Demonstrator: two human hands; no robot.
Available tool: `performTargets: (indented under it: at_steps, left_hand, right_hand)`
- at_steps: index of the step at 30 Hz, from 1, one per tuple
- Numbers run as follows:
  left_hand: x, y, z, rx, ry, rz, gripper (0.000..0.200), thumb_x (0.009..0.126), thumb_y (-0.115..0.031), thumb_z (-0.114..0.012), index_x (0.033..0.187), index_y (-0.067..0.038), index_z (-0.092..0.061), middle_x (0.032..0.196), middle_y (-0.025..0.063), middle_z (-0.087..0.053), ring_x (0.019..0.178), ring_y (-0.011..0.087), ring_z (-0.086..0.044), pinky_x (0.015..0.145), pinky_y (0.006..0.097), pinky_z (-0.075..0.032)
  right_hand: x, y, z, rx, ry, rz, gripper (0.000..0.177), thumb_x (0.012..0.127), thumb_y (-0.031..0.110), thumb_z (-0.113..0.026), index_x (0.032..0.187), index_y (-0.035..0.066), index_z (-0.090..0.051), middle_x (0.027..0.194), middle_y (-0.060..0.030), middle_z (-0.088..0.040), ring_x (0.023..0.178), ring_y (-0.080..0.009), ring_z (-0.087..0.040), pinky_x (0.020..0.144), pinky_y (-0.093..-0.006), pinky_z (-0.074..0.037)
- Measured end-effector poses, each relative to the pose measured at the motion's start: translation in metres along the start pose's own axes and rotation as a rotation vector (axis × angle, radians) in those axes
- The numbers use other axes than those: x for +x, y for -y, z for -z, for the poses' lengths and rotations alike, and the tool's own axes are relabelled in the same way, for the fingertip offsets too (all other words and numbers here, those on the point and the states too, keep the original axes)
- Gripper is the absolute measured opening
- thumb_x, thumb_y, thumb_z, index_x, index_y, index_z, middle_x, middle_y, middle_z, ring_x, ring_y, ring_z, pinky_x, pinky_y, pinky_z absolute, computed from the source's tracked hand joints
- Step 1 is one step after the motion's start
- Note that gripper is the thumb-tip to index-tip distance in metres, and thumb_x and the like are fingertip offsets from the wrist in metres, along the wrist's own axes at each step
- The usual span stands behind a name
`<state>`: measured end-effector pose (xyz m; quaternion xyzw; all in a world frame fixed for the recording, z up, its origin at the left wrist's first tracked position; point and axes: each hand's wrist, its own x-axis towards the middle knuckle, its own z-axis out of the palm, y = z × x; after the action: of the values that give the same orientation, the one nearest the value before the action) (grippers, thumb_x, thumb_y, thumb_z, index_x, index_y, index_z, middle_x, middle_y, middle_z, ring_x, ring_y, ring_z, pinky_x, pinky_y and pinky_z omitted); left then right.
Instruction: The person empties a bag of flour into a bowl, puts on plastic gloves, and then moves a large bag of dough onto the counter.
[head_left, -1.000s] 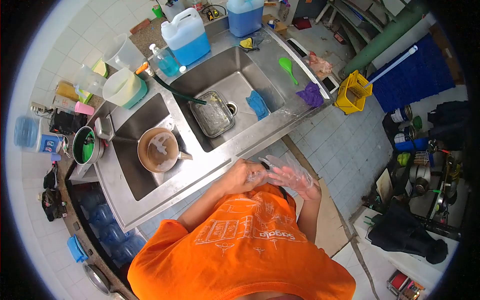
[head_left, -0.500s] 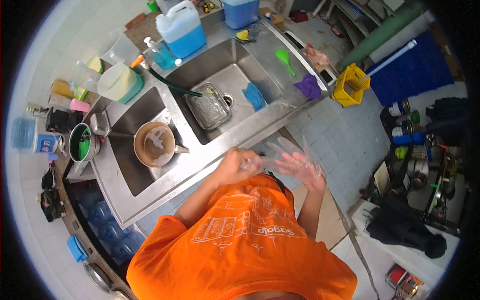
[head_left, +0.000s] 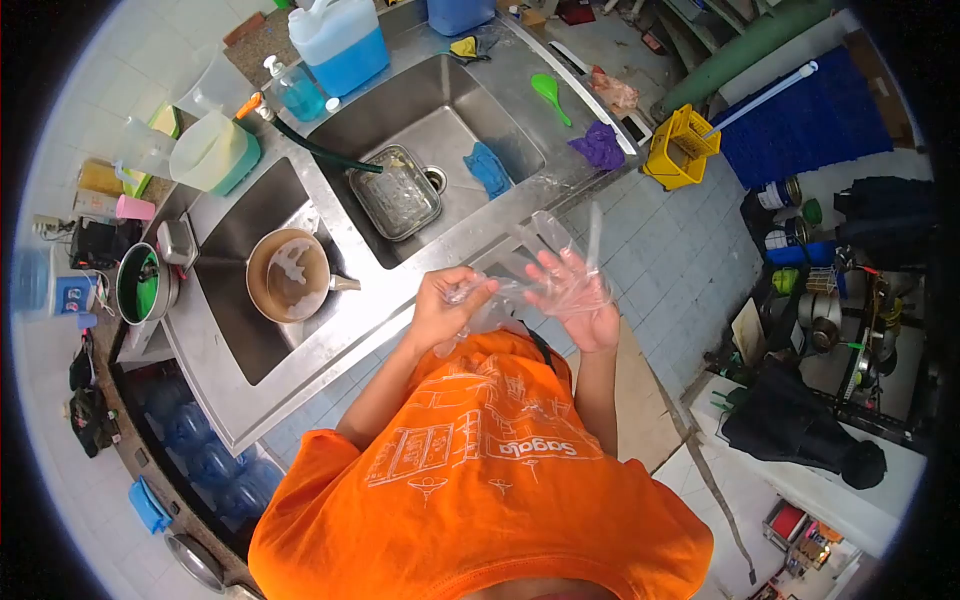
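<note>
Fingers of left hand (head_left: 443,308) clamped on clear plastic (head_left: 497,313), center frame, right hand (head_left: 588,315) fingers spread in clear glove (head_left: 575,293), pan (head_left: 288,276) in sink (head_left: 238,335), left.

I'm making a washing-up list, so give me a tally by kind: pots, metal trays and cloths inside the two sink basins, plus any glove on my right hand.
Pot: 1
Metal tray: 1
Blue cloth: 1
Clear plastic glove on the right hand: 1
Total: 4

Colourless glove (head_left: 588,292), orange shirt (head_left: 480,530) with white print (head_left: 537,447)
</note>
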<state>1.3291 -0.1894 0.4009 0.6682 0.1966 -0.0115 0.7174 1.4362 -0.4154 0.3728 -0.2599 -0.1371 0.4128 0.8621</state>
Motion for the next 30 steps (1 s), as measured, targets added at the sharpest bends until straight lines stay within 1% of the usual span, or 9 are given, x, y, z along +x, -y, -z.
performTargets:
  at_steps: [3, 5, 11, 14, 15, 17, 19, 23, 30]
  left_hand:
    - [-0.008, 0.002, 0.019, -0.053, -0.025, 0.068, 0.012, 0.09, -0.012, -0.076, 0.088, -0.001, -0.074, 0.076, -0.0024, -0.069, 0.072, 0.003, -0.057, 0.066, 0.0216, -0.045]
    - [-0.013, 0.01, 0.029, 0.014, -0.014, -0.138, 0.014, 0.09, -0.015, -0.076, 0.083, -0.004, -0.07, 0.066, -0.0014, -0.065, 0.055, 0.0039, -0.055, 0.049, 0.0232, -0.042]
    - [-0.029, -0.002, 0.061, 0.049, 0.098, -0.359, 0.019, 0.087, -0.019, -0.079, 0.089, -0.001, -0.072, 0.072, -0.0002, -0.065, 0.074, 0.0072, -0.057, 0.07, 0.0264, -0.047]
    - [-0.048, 0.003, 0.074, 0.172, 0.095, -0.144, 0.019, 0.087, -0.019, -0.078, 0.084, -0.001, -0.072, 0.069, -0.0019, -0.063, 0.07, 0.005, -0.052, 0.064, 0.0253, -0.044]
    - [-0.057, 0.005, 0.08, 0.161, 0.082, -0.139, 0.019, 0.087, -0.019, -0.078, 0.084, -0.001, -0.072, 0.069, -0.0019, -0.063, 0.07, 0.005, -0.052, 0.064, 0.0253, -0.044]
    - [-0.074, 0.009, 0.094, 0.045, -0.02, -0.012, 0.02, 0.088, -0.018, -0.078, 0.079, -0.001, -0.071, 0.066, -0.0032, -0.06, 0.066, 0.0034, -0.048, 0.06, 0.0249, -0.041]
    - [-0.09, 0.02, 0.105, 0.056, -0.07, -0.149, 0.022, 0.089, -0.018, -0.077, 0.077, -0.002, -0.069, 0.064, -0.0052, -0.057, 0.064, 0.0024, -0.045, 0.057, 0.0244, -0.038]
    - [-0.139, 0.026, 0.12, 0.087, -0.168, -0.153, 0.018, 0.093, -0.018, -0.073, 0.084, -0.002, -0.072, 0.072, -0.0025, -0.066, 0.068, 0.0045, -0.054, 0.062, 0.0244, -0.044]
    - [-0.234, 0.045, 0.112, -0.089, -0.533, -0.164, 0.025, 0.095, -0.021, -0.071, 0.078, -0.003, -0.066, 0.066, -0.0075, -0.055, 0.065, 0.0019, -0.044, 0.056, 0.0245, -0.038]
  right_hand:
    - [-0.002, 0.003, -0.003, -0.053, -0.001, 0.002, 0.06, 0.105, 0.046, -0.041, 0.152, 0.009, -0.038, 0.157, -0.0223, -0.036, 0.141, -0.0476, -0.037, 0.11, -0.0602, -0.039]
    - [-0.002, 0.001, -0.007, -0.062, 0.023, -0.022, 0.06, 0.104, 0.046, -0.042, 0.151, 0.009, -0.04, 0.156, -0.0234, -0.037, 0.139, -0.0479, -0.04, 0.11, -0.0588, -0.04]
    - [0.007, -0.021, -0.022, -0.049, 0.09, -0.293, 0.059, 0.105, 0.044, -0.041, 0.151, 0.007, -0.04, 0.157, -0.023, -0.035, 0.137, -0.0506, -0.042, 0.105, -0.0591, -0.044]
    - [0.007, -0.038, -0.033, -0.209, 0.154, -0.368, 0.058, 0.105, 0.041, -0.043, 0.151, 0.007, -0.041, 0.155, -0.0241, -0.038, 0.135, -0.0504, -0.045, 0.106, -0.0591, -0.044]
    - [0.007, -0.041, -0.039, -0.165, 0.117, -0.358, 0.06, 0.105, 0.037, -0.044, 0.15, -0.002, -0.037, 0.152, -0.0275, -0.04, 0.135, -0.0471, -0.046, 0.106, -0.0555, -0.044]
    - [0.007, -0.05, -0.045, -0.131, 0.086, -0.354, 0.062, 0.105, 0.033, -0.044, 0.148, -0.011, -0.033, 0.15, -0.0309, -0.041, 0.135, -0.0439, -0.048, 0.107, -0.052, -0.044]
    - [0.003, -0.062, -0.045, -0.031, 0.166, -0.358, 0.059, 0.104, 0.026, -0.046, 0.147, -0.012, -0.033, 0.147, -0.0333, -0.043, 0.134, -0.0439, -0.048, 0.109, -0.0507, -0.044]
    - [-0.003, -0.089, -0.04, -0.054, 0.177, -0.455, 0.058, 0.103, 0.023, -0.047, 0.147, -0.012, -0.033, 0.147, -0.0347, -0.042, 0.135, -0.0461, -0.047, 0.109, -0.0533, -0.042]
    - [-0.008, -0.134, -0.075, 0.066, 0.357, -0.574, 0.055, 0.096, 0.015, -0.062, 0.143, -0.006, -0.042, 0.136, -0.0281, -0.054, 0.122, -0.0385, -0.059, 0.097, -0.0533, -0.053]
